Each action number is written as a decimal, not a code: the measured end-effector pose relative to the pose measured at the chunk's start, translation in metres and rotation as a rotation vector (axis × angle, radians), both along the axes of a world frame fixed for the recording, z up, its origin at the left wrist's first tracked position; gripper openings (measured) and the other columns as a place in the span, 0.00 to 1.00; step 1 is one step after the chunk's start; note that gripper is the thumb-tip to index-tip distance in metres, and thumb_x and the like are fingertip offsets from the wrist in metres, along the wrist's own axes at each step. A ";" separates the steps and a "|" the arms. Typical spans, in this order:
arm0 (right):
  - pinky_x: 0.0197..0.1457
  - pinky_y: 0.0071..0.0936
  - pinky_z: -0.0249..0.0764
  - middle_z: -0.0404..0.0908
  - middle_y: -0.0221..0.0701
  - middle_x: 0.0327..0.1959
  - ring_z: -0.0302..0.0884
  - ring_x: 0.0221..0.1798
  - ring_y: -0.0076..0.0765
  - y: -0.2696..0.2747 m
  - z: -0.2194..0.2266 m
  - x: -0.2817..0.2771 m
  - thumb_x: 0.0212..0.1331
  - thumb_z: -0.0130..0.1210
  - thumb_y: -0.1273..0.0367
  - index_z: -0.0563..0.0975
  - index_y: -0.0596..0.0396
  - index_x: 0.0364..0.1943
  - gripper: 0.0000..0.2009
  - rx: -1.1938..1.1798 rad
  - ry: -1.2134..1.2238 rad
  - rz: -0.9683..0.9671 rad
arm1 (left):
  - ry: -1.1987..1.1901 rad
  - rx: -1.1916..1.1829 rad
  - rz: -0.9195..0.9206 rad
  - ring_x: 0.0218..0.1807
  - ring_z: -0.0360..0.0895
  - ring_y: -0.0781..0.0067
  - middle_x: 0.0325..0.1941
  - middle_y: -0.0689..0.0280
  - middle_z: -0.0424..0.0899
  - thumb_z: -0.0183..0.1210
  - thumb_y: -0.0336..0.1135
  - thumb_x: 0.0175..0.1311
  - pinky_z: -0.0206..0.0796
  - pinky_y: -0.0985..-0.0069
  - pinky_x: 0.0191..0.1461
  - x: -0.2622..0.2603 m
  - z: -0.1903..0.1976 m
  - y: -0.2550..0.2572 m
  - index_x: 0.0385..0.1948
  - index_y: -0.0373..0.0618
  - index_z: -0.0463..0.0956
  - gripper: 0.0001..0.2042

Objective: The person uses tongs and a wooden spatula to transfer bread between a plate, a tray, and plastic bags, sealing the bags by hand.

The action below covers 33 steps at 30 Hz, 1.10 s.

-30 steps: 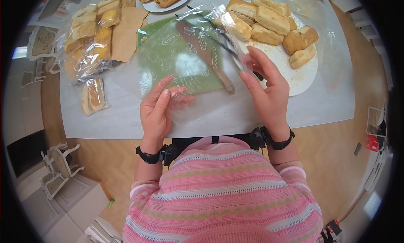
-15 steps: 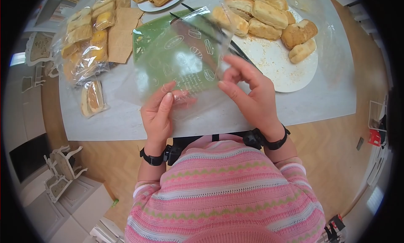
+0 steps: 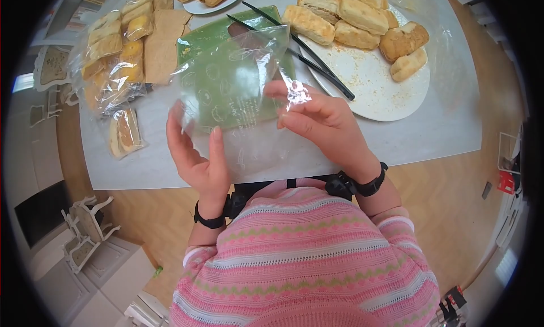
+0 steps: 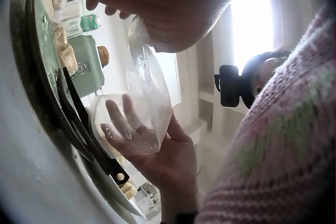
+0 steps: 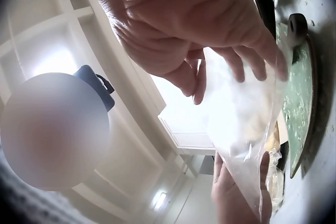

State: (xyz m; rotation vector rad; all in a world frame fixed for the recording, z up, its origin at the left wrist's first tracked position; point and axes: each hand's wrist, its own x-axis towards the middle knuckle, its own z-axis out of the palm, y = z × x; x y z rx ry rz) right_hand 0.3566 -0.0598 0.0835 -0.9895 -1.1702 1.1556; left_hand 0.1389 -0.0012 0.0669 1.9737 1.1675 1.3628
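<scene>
A clear plastic bag (image 3: 226, 92) with white printed bread drawings is between my hands, above a green cutting board (image 3: 198, 41). My left hand (image 3: 201, 168) is at the bag's lower left side, thumb and fingers spread apart. At its right edge my right hand (image 3: 328, 120) pinches the film between thumb and fingers. The left wrist view shows the right hand's fingers (image 4: 128, 121) through the film. Under the bag a brown wooden handle or tool (image 3: 241, 32) lies on the board. Black tongs (image 3: 317, 63) rest across the board and a white plate.
Several bread rolls (image 3: 362, 15) sit on the white plate (image 3: 391, 109) at the right. Bagged breads (image 3: 122, 49) and a brown paper sheet (image 3: 167, 49) lie at the left, with one bagged sandwich (image 3: 124, 131) nearer me. Another plate (image 3: 215, 9) holds pastries at the back.
My right hand has moved left from beside the plate, bringing the bag's right edge inward. My left fingers have spread from a pinch to apart. The tongs are now more uncovered.
</scene>
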 end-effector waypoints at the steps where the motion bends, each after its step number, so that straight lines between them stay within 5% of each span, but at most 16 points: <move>1: 0.51 0.22 0.75 0.83 0.33 0.47 0.80 0.50 0.26 0.002 -0.001 -0.004 0.66 0.60 0.73 0.82 0.61 0.40 0.05 -0.015 0.027 -0.061 | 0.035 0.086 0.030 0.58 0.80 0.60 0.61 0.49 0.78 0.56 0.23 0.70 0.75 0.67 0.57 0.002 0.004 -0.001 0.72 0.35 0.55 0.30; 3: 0.50 0.22 0.75 0.83 0.32 0.45 0.81 0.50 0.27 0.005 -0.002 -0.009 0.66 0.60 0.73 0.82 0.61 0.40 0.05 -0.030 0.056 -0.116 | 0.072 0.174 0.066 0.57 0.81 0.61 0.59 0.50 0.80 0.56 0.22 0.70 0.74 0.69 0.58 -0.001 0.007 -0.003 0.72 0.35 0.55 0.30; 5: 0.48 0.21 0.77 0.84 0.32 0.43 0.82 0.49 0.26 0.007 -0.003 -0.011 0.70 0.56 0.72 0.80 0.63 0.42 0.07 -0.019 0.012 -0.123 | -0.208 -0.226 -0.040 0.50 0.82 0.66 0.51 0.52 0.84 0.57 0.23 0.70 0.73 0.72 0.56 -0.008 0.007 -0.005 0.70 0.34 0.59 0.27; 6: 0.48 0.21 0.77 0.84 0.32 0.43 0.82 0.49 0.26 0.006 0.000 -0.011 0.70 0.56 0.72 0.80 0.63 0.42 0.07 -0.019 0.013 -0.123 | -0.207 -0.227 -0.039 0.50 0.82 0.66 0.51 0.52 0.84 0.57 0.23 0.70 0.73 0.72 0.56 -0.010 0.008 -0.003 0.70 0.34 0.59 0.27; 8: 0.46 0.20 0.77 0.84 0.33 0.46 0.82 0.47 0.23 0.004 0.011 -0.009 0.74 0.51 0.68 0.78 0.64 0.43 0.10 -0.306 0.231 0.049 | -0.292 -0.293 -0.013 0.42 0.84 0.72 0.45 0.53 0.87 0.58 0.22 0.70 0.74 0.76 0.51 -0.012 0.010 0.002 0.67 0.33 0.62 0.25; 12: 0.45 0.20 0.78 0.84 0.37 0.48 0.82 0.48 0.23 0.004 0.011 -0.010 0.76 0.47 0.66 0.76 0.64 0.41 0.13 -0.348 0.263 0.152 | -0.330 -0.300 0.026 0.40 0.84 0.73 0.46 0.52 0.86 0.58 0.24 0.71 0.75 0.77 0.48 -0.016 0.009 0.009 0.66 0.34 0.64 0.23; 21: 0.61 0.31 0.73 0.82 0.39 0.54 0.76 0.63 0.33 0.018 -0.012 -0.012 0.73 0.51 0.66 0.77 0.61 0.38 0.11 0.005 0.007 0.220 | -0.288 -0.390 0.024 0.47 0.83 0.71 0.48 0.53 0.86 0.55 0.28 0.73 0.73 0.74 0.55 -0.026 0.011 0.022 0.64 0.30 0.67 0.21; 24: 0.58 0.29 0.74 0.82 0.38 0.49 0.78 0.60 0.32 0.019 -0.007 -0.019 0.73 0.52 0.67 0.77 0.60 0.38 0.10 -0.070 0.024 0.156 | -0.213 -0.415 0.014 0.47 0.83 0.71 0.49 0.53 0.86 0.54 0.30 0.75 0.73 0.74 0.56 -0.032 0.009 0.027 0.64 0.31 0.68 0.20; 27: 0.54 0.22 0.74 0.77 0.43 0.61 0.83 0.53 0.30 0.019 0.003 -0.025 0.73 0.50 0.70 0.77 0.62 0.38 0.08 -0.216 0.211 0.209 | -0.215 -0.403 -0.010 0.47 0.83 0.70 0.50 0.53 0.86 0.54 0.31 0.75 0.73 0.74 0.57 -0.038 0.001 0.031 0.63 0.32 0.69 0.19; 29: 0.47 0.20 0.76 0.83 0.38 0.49 0.84 0.42 0.25 0.019 0.007 -0.025 0.71 0.52 0.73 0.77 0.62 0.40 0.06 -0.327 0.157 0.302 | -0.232 -0.381 0.023 0.47 0.83 0.69 0.50 0.53 0.86 0.53 0.31 0.75 0.72 0.74 0.57 -0.040 -0.001 0.034 0.63 0.31 0.69 0.19; 33: 0.43 0.19 0.77 0.85 0.34 0.42 0.83 0.38 0.23 0.020 0.000 -0.028 0.70 0.53 0.74 0.78 0.63 0.41 0.05 -0.285 0.017 0.232 | -0.261 -0.366 0.081 0.47 0.84 0.69 0.50 0.53 0.86 0.53 0.30 0.75 0.73 0.73 0.57 -0.040 -0.003 0.037 0.64 0.31 0.68 0.19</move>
